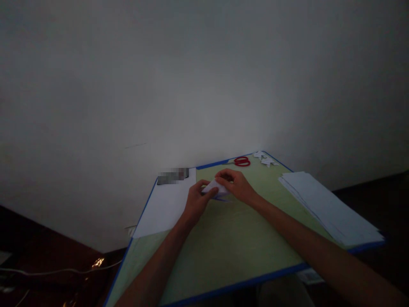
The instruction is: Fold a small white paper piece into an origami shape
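Over the middle of the green table, a folded piece of white paper point(223, 190) is held between both hands. My left hand point(198, 199) grips its left side, thumb on top and fingers behind. The thumb and fingers of my right hand point(235, 184) pinch its upper edge. A pointed flap sticks out below the paper toward the right, with a bluish shadow or tint. The finer folds are too dark and small to make out.
Red-handled scissors point(242, 161) lie at the table's point(230, 251) back edge, beside small folded paper shapes point(267, 161). A stack of white paper point(329, 209) covers the right side. At left, a white sheet point(162, 209) lies under a blurred dark object point(173, 176). Behind stands a wall point(198, 85).
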The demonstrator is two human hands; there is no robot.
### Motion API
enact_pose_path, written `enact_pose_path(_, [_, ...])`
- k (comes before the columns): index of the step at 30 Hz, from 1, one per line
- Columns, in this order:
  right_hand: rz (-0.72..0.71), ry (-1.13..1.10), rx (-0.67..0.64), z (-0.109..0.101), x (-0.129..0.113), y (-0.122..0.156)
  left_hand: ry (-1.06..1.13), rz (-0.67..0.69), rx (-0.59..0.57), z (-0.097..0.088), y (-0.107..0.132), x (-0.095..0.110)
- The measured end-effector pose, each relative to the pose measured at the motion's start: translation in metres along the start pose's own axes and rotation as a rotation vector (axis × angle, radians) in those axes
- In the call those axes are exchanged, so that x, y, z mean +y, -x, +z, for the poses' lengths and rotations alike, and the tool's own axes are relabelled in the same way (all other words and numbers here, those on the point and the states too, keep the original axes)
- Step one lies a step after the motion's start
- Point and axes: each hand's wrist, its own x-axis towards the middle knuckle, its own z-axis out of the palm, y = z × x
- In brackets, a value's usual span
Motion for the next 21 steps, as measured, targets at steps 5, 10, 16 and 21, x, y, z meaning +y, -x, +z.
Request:
enact_pose_path(5, [0.009, 0.0, -0.008, -0.0007, 0.0001, 0.0, -0.025, 0.01, 0.007, 0.0004, 0.0009, 0.0023])
enact_pose_path(10, [0.003, 0.028, 0.015, -0.0027, 0.0025, -0.0026, -0.067, 0.015, 0.006, 0.0004, -0.0008, 0.0019])
enact_pose_path(16, [-0.002, 0.023, 0.014, -0.0026, 0.0035, -0.0024, -0.089, 0.043, 0.038, 0.0, -0.0017, 0.0011])
enact_pose_path(21, [-0.012, 0.026, 0.016, -0.0025, 0.0032, -0.0025, -0.09, 0.07, 0.023, 0.0, -0.0007, 0.0016])
